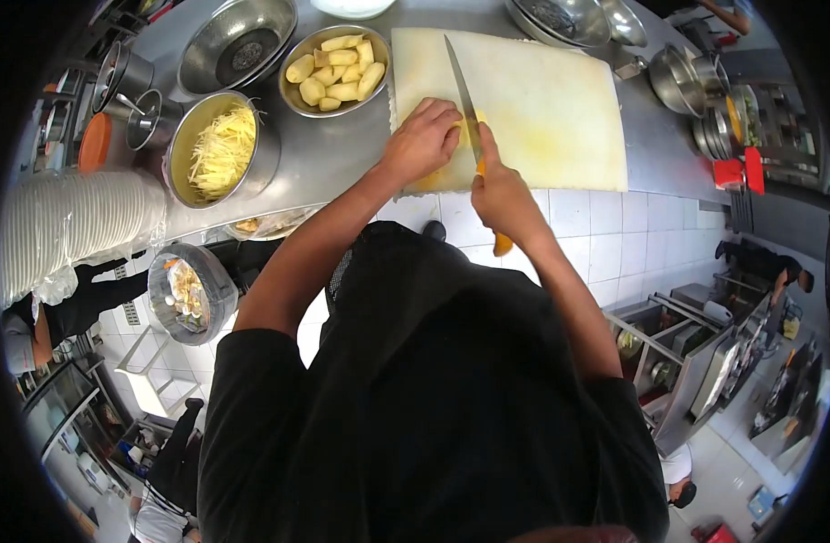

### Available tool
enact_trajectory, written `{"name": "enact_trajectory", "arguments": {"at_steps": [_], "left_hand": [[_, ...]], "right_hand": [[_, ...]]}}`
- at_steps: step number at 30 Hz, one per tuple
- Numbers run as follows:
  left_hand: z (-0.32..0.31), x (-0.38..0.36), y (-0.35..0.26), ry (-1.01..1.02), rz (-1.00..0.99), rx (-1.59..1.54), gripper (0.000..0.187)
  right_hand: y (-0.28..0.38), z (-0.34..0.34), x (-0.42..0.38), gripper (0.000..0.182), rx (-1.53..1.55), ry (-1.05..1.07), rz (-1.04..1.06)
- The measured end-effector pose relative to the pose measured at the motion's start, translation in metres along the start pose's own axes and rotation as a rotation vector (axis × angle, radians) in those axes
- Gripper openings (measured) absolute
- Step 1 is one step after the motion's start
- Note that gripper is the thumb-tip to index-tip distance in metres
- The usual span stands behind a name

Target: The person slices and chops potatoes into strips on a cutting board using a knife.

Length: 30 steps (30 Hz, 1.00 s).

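A long kitchen knife point(464, 90) with a yellow handle lies over the white cutting board point(559, 90), its tip pointing to the far side. My right hand point(503, 201) is wrapped round the handle, with the index finger along the blade. Just left of the blade, my left hand point(424, 140) rests on the board with curled fingers, pressing a yellow piece of potato point(460, 136) that is mostly hidden. Left of the board stands a metal bowl point(297, 101) of peeled potatoes point(345, 72). Nearer me, a deep metal pot point(268, 149) holds thin yellow shreds point(223, 149).
Stacked metal bowls point(279, 32) stand at the back left and more bowls point(582, 23) at the back right. A wrapped stack of white plates point(80, 222) is at the left. A lined waste bin point(220, 303) sits below the counter. Other people are around the room.
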<state>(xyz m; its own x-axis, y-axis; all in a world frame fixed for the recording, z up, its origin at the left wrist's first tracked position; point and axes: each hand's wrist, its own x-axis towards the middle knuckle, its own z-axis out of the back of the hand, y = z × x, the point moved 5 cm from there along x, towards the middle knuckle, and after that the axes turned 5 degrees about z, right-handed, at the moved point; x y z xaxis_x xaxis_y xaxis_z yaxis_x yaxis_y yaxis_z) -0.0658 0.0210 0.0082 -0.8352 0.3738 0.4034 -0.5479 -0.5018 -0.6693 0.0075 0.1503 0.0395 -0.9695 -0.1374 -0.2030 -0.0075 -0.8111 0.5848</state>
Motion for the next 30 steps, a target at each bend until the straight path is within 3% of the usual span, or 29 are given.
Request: {"name": "enact_trajectory", "arguments": {"at_steps": [2,6,9,15,21,24,30], "left_hand": [[-0.001,0.001,0.001,0.011,-0.019,0.002,0.018],[-0.002,0.001,0.003,0.027,-0.027,0.001,0.018],[-0.001,0.000,0.002,0.007,-0.024,-0.001,0.018],[-0.003,0.001,0.004,0.029,-0.016,0.014,0.019],[0.001,0.001,0.006,-0.019,-0.051,-0.078,0.019],[0.008,0.000,0.008,-0.110,-0.043,-0.088,0.017],[0.006,-0.003,0.005,-0.085,-0.118,-0.037,0.013]], "right_hand": [[-0.005,-0.007,0.013,0.077,-0.020,-0.081,0.056],[-0.001,0.005,0.037,0.074,0.072,0.060,-0.076],[0.025,0.025,0.012,0.074,0.163,0.163,-0.193],[0.002,-0.008,0.032,0.078,0.000,-0.089,0.052],[0.010,0.002,0.032,0.081,0.066,0.067,-0.113],[0.011,0.003,0.031,0.081,0.015,0.050,-0.101],[0.017,0.010,0.018,0.072,0.016,0.000,-0.090]]}}
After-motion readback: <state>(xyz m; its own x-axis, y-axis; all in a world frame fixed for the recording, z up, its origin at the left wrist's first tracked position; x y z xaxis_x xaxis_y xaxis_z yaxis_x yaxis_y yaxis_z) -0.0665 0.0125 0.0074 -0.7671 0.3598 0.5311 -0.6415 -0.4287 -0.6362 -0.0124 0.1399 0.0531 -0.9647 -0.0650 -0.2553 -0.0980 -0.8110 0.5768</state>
